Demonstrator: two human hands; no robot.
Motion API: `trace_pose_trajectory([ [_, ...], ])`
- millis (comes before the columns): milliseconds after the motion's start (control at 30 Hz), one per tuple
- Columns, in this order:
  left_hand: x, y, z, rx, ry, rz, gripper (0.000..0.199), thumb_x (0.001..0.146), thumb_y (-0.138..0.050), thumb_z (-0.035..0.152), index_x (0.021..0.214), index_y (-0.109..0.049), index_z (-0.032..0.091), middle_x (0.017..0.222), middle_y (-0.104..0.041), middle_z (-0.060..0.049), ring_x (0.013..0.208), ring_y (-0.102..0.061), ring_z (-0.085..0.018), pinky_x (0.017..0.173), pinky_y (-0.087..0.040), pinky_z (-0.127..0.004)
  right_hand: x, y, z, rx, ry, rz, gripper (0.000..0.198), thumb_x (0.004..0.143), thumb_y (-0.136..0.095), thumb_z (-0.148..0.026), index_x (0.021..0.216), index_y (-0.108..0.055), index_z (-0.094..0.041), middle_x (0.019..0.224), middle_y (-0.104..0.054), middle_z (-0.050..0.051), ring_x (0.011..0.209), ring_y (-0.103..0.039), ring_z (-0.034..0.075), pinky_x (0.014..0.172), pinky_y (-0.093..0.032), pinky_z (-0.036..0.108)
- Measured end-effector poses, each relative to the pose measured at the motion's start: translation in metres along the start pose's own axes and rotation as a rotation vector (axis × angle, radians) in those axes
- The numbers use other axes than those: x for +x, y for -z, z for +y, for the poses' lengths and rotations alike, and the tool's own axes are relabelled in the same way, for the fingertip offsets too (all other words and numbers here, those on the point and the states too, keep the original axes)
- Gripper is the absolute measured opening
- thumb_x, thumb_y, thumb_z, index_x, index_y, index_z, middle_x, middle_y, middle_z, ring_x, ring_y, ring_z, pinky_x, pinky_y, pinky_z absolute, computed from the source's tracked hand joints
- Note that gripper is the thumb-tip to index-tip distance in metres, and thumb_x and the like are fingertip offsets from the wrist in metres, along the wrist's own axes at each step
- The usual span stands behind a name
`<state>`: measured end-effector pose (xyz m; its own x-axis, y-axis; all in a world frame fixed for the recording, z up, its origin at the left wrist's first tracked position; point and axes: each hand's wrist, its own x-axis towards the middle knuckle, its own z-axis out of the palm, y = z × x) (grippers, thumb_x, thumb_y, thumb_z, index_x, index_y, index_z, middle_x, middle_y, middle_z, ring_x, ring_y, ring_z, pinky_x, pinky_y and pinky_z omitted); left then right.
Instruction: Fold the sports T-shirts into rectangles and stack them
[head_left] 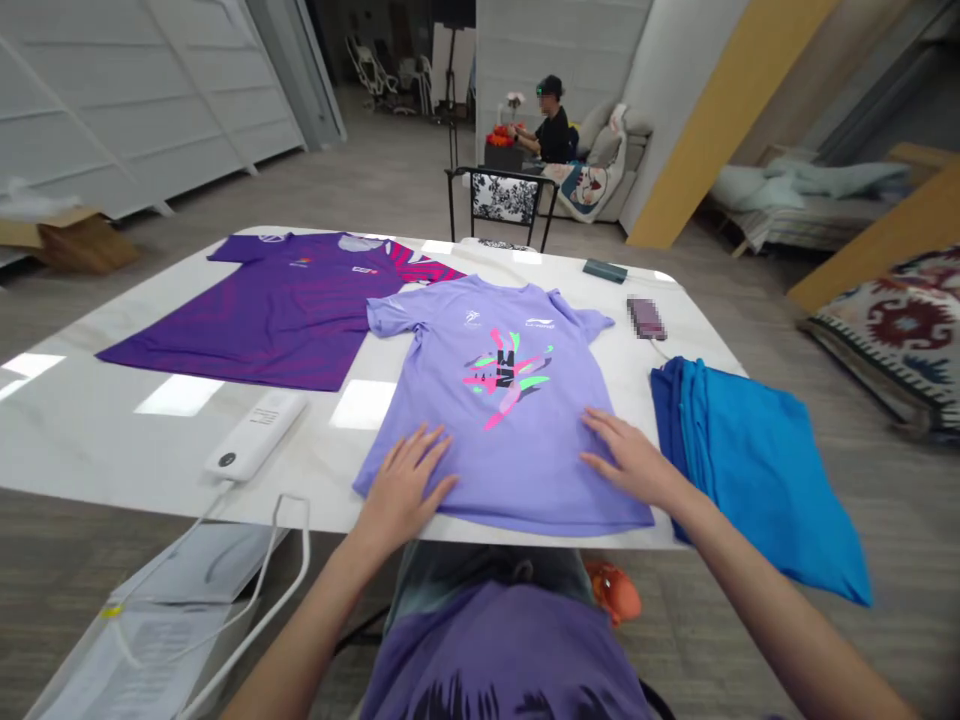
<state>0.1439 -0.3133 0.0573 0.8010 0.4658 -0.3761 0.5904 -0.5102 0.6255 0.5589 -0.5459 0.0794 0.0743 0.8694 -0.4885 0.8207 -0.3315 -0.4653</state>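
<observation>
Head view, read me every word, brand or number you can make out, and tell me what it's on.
"LI-NING", probably, small and soft: chest of the lavender shirt.
Black lettering in its central print: unclear.
Purple shirt, chest marks: too small to read.
White device, label: too small.
White printed item, lower left: blurred.

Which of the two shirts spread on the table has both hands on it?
The light lavender shirt with the pink-and-green print: the left hand and right hand rest on its lower half. The dark purple shirt is untouched.
</observation>
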Motion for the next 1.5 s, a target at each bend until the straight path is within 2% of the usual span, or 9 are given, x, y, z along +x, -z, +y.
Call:
trace_pose_trajectory([
  [67,-0.033,-0.003,-0.014,0.093,0.061,-0.017,0.063,0.118,-0.054,0.051,0.180,-0.048,0.036,0.185,-0.049,-0.006,0.176,-0.041,-0.035,0.144,-0.036,-0.066,-0.040,-0.018,-0.029,-0.018,-0.021,-0.008,0.084,0.114,-0.061,-0.065,0.187,-0.034,-0.033,0.188,-0.040,0.012,0.170,-0.049,0.040,0.137,-0.049,0.066],
  [167,-0.074,-0.004,-0.010,0.149,0.098,-0.046,0.070,0.119,-0.050,0.055,0.185,-0.036,0.038,0.189,-0.041,-0.005,0.178,-0.036,-0.036,0.145,-0.033,-0.068,-0.074,-0.038,-0.052,-0.029,-0.064,0.012,0.089,0.116,-0.059,-0.063,0.191,-0.019,-0.036,0.193,-0.028,0.010,0.175,-0.040,0.040,0.143,-0.040,0.068],
  [300,-0.093,0.011,-0.006,0.113,0.143,-0.059,0.065,0.118,-0.049,0.060,0.180,-0.046,0.038,0.182,-0.053,-0.008,0.168,-0.052,-0.037,0.135,-0.048,-0.066,-0.084,-0.039,-0.059,-0.021,-0.089,0.026,0.088,0.116,-0.059,-0.064,0.191,-0.020,-0.039,0.194,-0.027,0.007,0.176,-0.038,0.038,0.145,-0.032,0.070],
  [433,-0.064,0.032,-0.033,0.037,0.155,0.040,0.059,0.117,-0.050,0.063,0.168,-0.062,0.036,0.169,-0.065,-0.010,0.155,-0.065,-0.036,0.130,-0.056,-0.059,-0.080,-0.023,-0.056,-0.011,-0.083,0.020,0.082,0.113,-0.063,-0.068,0.185,-0.038,-0.038,0.186,-0.044,0.008,0.169,-0.050,0.039,0.142,-0.037,0.071],
  [500,-0.039,0.035,-0.051,0.028,0.108,0.042,0.063,0.116,-0.049,0.065,0.168,-0.061,0.032,0.174,-0.061,-0.010,0.163,-0.058,-0.035,0.137,-0.049,-0.058,-0.075,-0.018,-0.053,-0.012,-0.102,0.052,0.074,0.115,-0.061,-0.066,0.181,-0.045,-0.038,0.181,-0.053,0.009,0.163,-0.057,0.039,0.139,-0.041,0.071],
  [600,-0.002,0.026,-0.072,0.071,0.072,-0.073,0.073,0.116,-0.046,0.069,0.174,-0.056,0.026,0.184,-0.049,-0.012,0.174,-0.042,-0.037,0.144,-0.038,-0.061,-0.065,-0.019,-0.045,0.012,-0.103,0.092,0.068,0.117,-0.057,-0.063,0.179,-0.048,-0.036,0.178,-0.057,0.009,0.161,-0.058,0.037,0.139,-0.042,0.068],
  [767,0.038,0.004,-0.086,0.163,0.074,-0.149,0.078,0.118,-0.040,0.067,0.183,-0.041,0.025,0.193,-0.033,-0.012,0.181,-0.027,-0.036,0.147,-0.025,-0.062,-0.045,-0.035,-0.033,0.008,-0.138,0.091,0.069,0.117,-0.055,-0.066,0.178,-0.051,-0.036,0.179,-0.054,0.010,0.164,-0.055,0.038,0.141,-0.034,0.074],
  [1100,0.038,0.002,-0.085,0.167,0.078,-0.103,0.078,0.117,-0.040,0.064,0.186,-0.034,0.028,0.195,-0.029,-0.006,0.183,-0.022,-0.030,0.150,-0.018,-0.056,-0.039,-0.042,-0.034,0.063,-0.206,0.238,0.056,0.113,-0.063,-0.067,0.157,-0.071,-0.033,0.170,-0.065,0.008,0.154,-0.062,0.037,0.132,-0.041,0.064],
  [1500,0.039,0.002,-0.084,0.121,0.081,-0.093,0.077,0.117,-0.045,0.063,0.185,-0.038,0.029,0.193,-0.033,-0.008,0.182,-0.024,-0.032,0.149,-0.018,-0.059,-0.039,-0.041,-0.035,0.064,-0.235,0.227,0.055,0.111,-0.063,-0.067,0.156,-0.072,-0.035,0.167,-0.067,0.009,0.152,-0.063,0.039,0.130,-0.042,0.066],
])
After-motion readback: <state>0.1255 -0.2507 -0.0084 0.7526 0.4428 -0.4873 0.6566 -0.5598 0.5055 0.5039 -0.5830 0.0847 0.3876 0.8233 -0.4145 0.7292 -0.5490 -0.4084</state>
